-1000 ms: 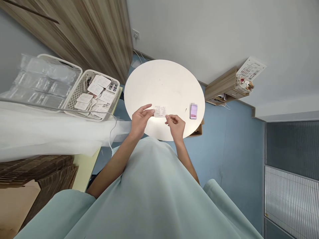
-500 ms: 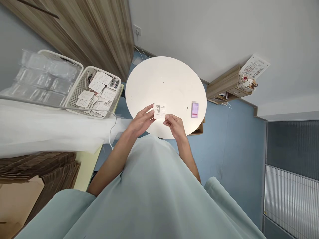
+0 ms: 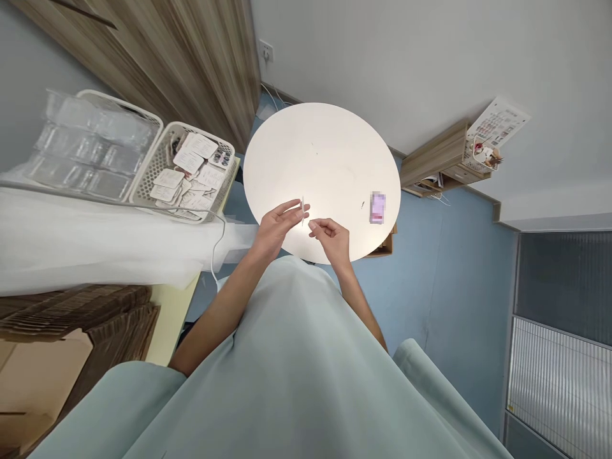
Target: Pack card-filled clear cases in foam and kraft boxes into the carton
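Observation:
A small white card [image 3: 303,208] is seen edge-on above the near part of a round white table [image 3: 319,131]. My left hand [image 3: 278,225] pinches it between thumb and fingers, with some fingertips showing past its far side. My right hand [image 3: 333,237] is a little to the right of the card and apart from it. Its thumb and index finger are pinched together, and whatever may be between them is too small to make out. A phone-like purple object [image 3: 377,208], blurred out, lies on the right of the table, beside a small dark mark.
To the left, a white basket [image 3: 143,188] holds many printed cards, beside a basket of clear plastic boxes [image 3: 90,143]. Folded brown cardboard [image 3: 115,319] lies at lower left. A white cable [image 3: 216,252] hangs near my left arm. A wooden shelf unit [image 3: 435,153] stands against the wall.
The card has turned from its printed face showing to edge-on in my left hand. My right hand has come off the card's edge. The view has shifted slightly.

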A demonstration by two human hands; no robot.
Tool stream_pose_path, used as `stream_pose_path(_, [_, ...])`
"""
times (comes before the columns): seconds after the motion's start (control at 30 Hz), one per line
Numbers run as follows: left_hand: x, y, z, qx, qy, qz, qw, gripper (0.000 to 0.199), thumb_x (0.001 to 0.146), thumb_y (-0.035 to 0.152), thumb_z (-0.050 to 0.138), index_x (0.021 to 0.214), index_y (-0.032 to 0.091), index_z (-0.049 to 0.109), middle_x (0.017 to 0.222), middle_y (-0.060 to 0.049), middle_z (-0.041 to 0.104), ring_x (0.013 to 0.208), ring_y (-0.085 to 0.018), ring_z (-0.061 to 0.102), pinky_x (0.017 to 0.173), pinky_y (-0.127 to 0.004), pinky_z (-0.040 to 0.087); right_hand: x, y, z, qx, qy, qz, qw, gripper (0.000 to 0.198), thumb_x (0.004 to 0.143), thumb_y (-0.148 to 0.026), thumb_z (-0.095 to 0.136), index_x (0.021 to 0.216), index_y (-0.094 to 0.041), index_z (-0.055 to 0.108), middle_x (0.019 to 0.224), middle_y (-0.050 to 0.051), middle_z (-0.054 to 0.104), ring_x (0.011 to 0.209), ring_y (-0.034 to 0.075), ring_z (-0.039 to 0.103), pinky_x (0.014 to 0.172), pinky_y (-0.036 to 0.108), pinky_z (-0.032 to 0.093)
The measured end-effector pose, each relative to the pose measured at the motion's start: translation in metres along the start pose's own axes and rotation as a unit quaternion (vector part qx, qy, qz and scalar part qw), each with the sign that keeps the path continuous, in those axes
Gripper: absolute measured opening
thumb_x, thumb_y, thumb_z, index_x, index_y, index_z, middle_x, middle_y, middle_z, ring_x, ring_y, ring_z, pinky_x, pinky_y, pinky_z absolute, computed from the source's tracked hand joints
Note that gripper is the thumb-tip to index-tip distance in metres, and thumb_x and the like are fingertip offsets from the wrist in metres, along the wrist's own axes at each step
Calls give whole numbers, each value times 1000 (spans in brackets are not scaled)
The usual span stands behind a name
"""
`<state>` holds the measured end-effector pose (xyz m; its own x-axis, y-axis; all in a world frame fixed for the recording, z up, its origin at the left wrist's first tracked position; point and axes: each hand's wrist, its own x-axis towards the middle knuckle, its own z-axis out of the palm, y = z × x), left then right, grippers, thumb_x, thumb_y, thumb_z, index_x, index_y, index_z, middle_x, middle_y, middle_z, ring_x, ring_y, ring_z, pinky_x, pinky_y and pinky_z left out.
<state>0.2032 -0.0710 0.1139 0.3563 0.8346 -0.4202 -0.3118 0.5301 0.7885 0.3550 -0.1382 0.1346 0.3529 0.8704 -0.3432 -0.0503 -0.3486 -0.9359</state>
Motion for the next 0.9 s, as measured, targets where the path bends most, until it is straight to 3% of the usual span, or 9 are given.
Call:
stream_pose_path(0.13, [-2, -2, 3, 29, 13, 15, 999, 81, 71, 57, 103, 137, 18, 75, 143, -21, 77, 142, -40, 69, 126, -58, 48, -10, -7, 8, -52, 9, -58, 997, 28, 86, -54, 88, 92, -28, 83, 100, 3, 80, 90, 20, 72, 88, 36, 60])
stream_pose_path(0.27, [-1, -5, 3, 50, 28, 39, 998, 78, 71, 59, 102, 134, 18, 77, 140, -19, 78, 142, -40, 68, 122, -56, 52, -9, -5, 8, -69, 29, -72, 995, 25, 92, -53, 82, 89, -28, 82, 96, 3, 78, 90, 21, 72, 86, 36, 59])
stream_pose_path(0.4, [1, -7, -2, 71, 81, 53, 993, 71, 75, 63, 98, 127, 19, 79, 114, -13, 84, 123, -34, 76, 115, -50, 57, -2, 1, -6, -39, 56, -45, 997, 30, 90, -56, 83, 87, -26, 81, 92, 2, 77, 84, 20, 73, 86, 36, 60])
stream_pose_path(0.53, [2, -6, -2, 83, 100, 57, 990, 64, 72, 63, 99, 115, 20, 79, 89, -5, 79, 98, -27, 76, 102, -45, 60, 6, 5, -19, -8, 45, -3, 999, 35, 84, -59, 86, 87, -24, 79, 87, 2, 77, 80, 21, 76, 82, 36, 59])
stream_pose_path(0.77, [2, -2, 1, 91, 97, 63, 989, 58, 73, 58, 99, 111, 20, 78, 83, -3, 73, 92, -24, 73, 96, -42, 58, 9, 7, -20, 2, 37, 10, 999, 36, 83, -59, 86, 87, -24, 79, 88, 2, 79, 79, 21, 77, 78, 34, 57])
stream_pose_path(0.9, [4, -4, 1, 78, 89, 55, 991, 63, 71, 61, 99, 114, 20, 78, 92, -5, 77, 95, -24, 74, 98, -41, 59, 10, 9, -22, 5, 30, 8, 1000, 38, 83, -61, 86, 88, -24, 79, 87, 2, 79, 78, 20, 77, 77, 34, 57])
